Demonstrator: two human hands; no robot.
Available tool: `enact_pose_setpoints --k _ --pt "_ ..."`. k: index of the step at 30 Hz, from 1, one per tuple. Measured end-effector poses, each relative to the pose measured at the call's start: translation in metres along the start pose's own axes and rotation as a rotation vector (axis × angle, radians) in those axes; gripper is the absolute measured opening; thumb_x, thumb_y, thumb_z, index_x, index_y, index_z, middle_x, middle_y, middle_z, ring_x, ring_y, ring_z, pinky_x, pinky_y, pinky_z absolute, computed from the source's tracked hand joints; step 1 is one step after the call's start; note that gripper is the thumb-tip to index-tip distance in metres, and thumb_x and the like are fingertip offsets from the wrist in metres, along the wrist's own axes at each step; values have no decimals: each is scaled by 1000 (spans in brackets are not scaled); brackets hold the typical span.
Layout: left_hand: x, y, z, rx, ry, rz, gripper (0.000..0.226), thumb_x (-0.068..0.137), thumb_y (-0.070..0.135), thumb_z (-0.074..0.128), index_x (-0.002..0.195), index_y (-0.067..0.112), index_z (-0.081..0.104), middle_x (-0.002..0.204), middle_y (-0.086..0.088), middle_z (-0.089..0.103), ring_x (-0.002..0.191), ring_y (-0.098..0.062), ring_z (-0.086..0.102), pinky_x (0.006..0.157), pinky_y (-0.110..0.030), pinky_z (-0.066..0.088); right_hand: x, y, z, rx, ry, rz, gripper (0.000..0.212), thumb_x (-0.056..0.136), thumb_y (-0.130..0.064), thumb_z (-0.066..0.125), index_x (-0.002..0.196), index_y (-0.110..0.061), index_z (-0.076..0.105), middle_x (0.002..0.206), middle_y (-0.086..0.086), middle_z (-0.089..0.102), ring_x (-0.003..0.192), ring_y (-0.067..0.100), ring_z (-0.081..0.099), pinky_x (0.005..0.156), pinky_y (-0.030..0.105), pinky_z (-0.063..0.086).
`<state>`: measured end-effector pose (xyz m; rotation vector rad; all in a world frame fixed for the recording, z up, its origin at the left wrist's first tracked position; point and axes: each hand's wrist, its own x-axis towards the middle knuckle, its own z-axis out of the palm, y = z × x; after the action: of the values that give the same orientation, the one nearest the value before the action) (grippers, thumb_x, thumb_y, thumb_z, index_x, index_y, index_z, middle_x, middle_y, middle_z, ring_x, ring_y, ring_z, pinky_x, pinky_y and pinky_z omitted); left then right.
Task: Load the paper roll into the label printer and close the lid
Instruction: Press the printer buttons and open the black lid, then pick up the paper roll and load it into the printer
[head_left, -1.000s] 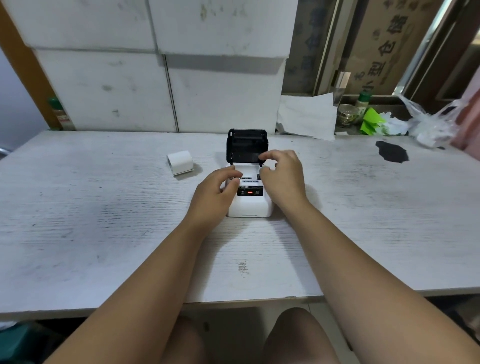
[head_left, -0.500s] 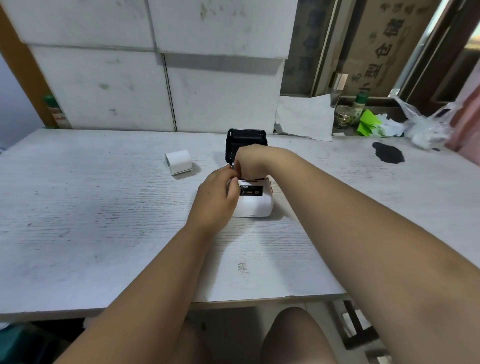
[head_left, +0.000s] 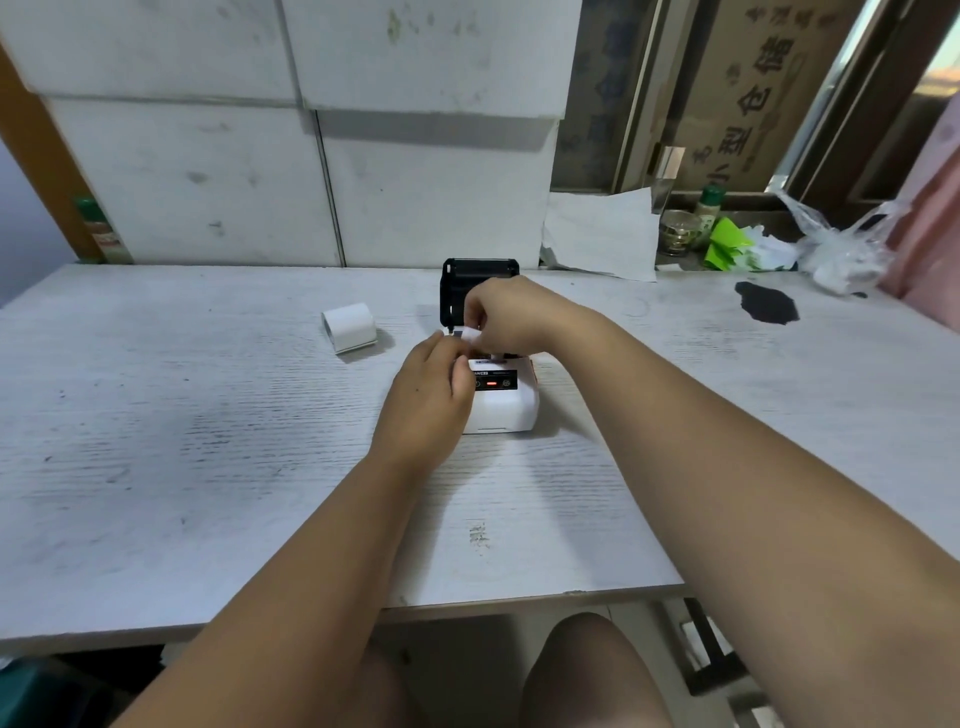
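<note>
Fingers of the left hand (head_left: 426, 397) are curled against the label printer (head_left: 501, 402). Something white, possibly paper, is pinched by the right hand (head_left: 506, 314) over the open compartment; the lid (head_left: 467, 275) is raised. At ten o'clock, a paper roll (head_left: 349, 327) lies apart on the table (head_left: 208, 441).

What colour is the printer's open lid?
Black lid, above the white printer body; head view.

left hand (head_left: 426, 397): fingers curled | right hand (head_left: 506, 314): fingers pinched (forearms converging)
</note>
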<state>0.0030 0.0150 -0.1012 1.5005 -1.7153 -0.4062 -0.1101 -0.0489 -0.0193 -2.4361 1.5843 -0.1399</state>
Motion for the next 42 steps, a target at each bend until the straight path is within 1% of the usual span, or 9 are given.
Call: enact_pose_setpoints --k 3,8,15,20,27,32,34,37,42 --pt "1 -2 1 12 17 2 26 93 17 32 103 13 56 110 0 58 106 -15 48 71 -17 26 -5 6 6 95 252 83 17 84 -30 59 99 -22 62 102 -2 66 89 20 62 76 33 51" --pt "1 -7 2 33 -25 -44 33 95 28 28 109 26 57 137 -4 48 127 -19 41 92 -26 34 -24 23 27 547 590 290 18 87 -31 56 97 -22 67 90 -6 69 81 16 63 73 32 50" --pt "-3 -3 -3 18 -85 -61 39 99 34 31 134 39 47 152 6 29 136 -20 29 99 -22 19 -39 44 60 703 599 425 21 89 -26 59 104 -15 69 94 -3 68 88 15 61 71 22 41" --pt "-1 -2 -1 -12 -43 -61 47 97 32 36 144 28 33 150 5 36 134 -19 33 99 -21 21 -39 46 66 614 563 429 38 90 -21 60 128 -17 58 117 3 66 105 19 60 81 22 40" --pt "1 -7 -1 -12 -43 -51 33 96 33 39 123 21 54 148 4 40 133 -18 37 106 -28 28 -32 50 72 501 548 470 20 89 -10 54 107 -11 61 109 8 66 95 23 58 74 29 44" --pt "1 -5 -3 -48 -38 -58 29 95 32 41 117 21 57 147 4 41 133 -17 37 108 -33 31 -35 49 71 486 577 441 36 91 -6 50 125 -13 59 131 10 54 115 23 54 83 21 35" --pt "1 -5 -3 -63 -39 -58 28 95 33 41 115 22 58 147 4 41 133 -17 38 109 -36 32 -39 47 70 558 652 423 35 92 -9 49 126 -17 58 133 6 51 105 19 55 81 20 35" --pt "1 -6 -4 -82 -33 -62 28 96 35 40 112 22 59 146 3 43 130 -17 41 107 -41 35 -45 41 66 635 776 372 30 92 -10 48 117 -18 62 125 3 55 81 12 53 78 23 41" --pt "1 -2 -6 -154 7 -86 20 96 34 41 102 25 58 131 8 51 110 -13 53 92 -36 47 -45 13 58 564 772 202 18 91 -15 52 97 -17 68 98 -5 64 96 18 57 82 29 46"
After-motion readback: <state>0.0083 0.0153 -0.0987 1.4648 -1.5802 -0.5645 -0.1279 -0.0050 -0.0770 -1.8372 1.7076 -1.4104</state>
